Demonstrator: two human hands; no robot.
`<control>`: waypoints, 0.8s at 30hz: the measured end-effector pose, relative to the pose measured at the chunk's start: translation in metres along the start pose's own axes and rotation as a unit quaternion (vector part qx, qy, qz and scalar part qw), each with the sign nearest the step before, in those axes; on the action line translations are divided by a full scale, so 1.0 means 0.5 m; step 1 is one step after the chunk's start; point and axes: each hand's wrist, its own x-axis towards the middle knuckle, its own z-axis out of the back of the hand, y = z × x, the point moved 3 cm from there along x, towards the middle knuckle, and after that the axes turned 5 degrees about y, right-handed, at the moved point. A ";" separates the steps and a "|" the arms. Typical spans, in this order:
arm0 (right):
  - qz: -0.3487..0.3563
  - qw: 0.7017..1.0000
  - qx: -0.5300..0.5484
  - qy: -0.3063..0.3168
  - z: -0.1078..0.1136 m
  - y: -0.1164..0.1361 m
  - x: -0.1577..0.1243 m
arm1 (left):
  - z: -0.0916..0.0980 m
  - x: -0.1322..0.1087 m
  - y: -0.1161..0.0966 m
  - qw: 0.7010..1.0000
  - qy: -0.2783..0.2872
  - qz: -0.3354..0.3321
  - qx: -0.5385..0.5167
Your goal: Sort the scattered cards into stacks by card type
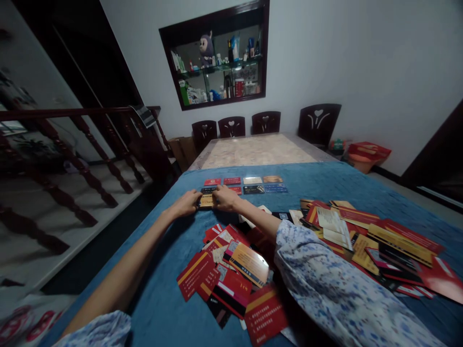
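Note:
My left hand (186,203) and my right hand (224,198) hold a gold card (206,201) between them by its left and right edges, low over the blue tablecloth. Just behind it lies a black card (208,190), partly covered by my fingers. Two rows of laid-out cards stretch to the right. At the back are two red ones, a white card (252,180) and a gold-brown card (272,179). The front row includes a black card with light marks (253,189) and a blue card (276,188). My right hand partly hides a red one.
A loose pile of red, gold and black cards (231,270) lies near my forearms. Another pile (361,236) spreads at the right. Dark chairs (231,126) stand beyond the table. A wooden railing (83,168) runs along the left. Red bag (369,150) on the floor, right.

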 end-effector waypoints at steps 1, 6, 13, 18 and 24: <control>-0.003 1.000 0.005 0.004 -0.003 0.002 0.005 | -0.003 0.002 0.004 1.000 0.006 0.002 -0.002; -0.012 1.000 0.017 0.022 -0.019 0.008 0.022 | -0.016 0.009 0.016 0.999 0.039 0.001 0.000; -0.033 0.998 0.042 0.019 -0.046 -0.004 0.040 | -0.023 0.025 0.025 0.997 0.075 -0.003 0.015; -0.047 0.997 0.061 0.021 -0.057 -0.012 0.049 | -0.020 0.033 0.029 0.996 0.085 0.009 0.012; -0.055 0.996 0.067 0.023 -0.057 -0.009 0.047 | -0.021 0.032 0.035 0.996 0.083 0.022 0.009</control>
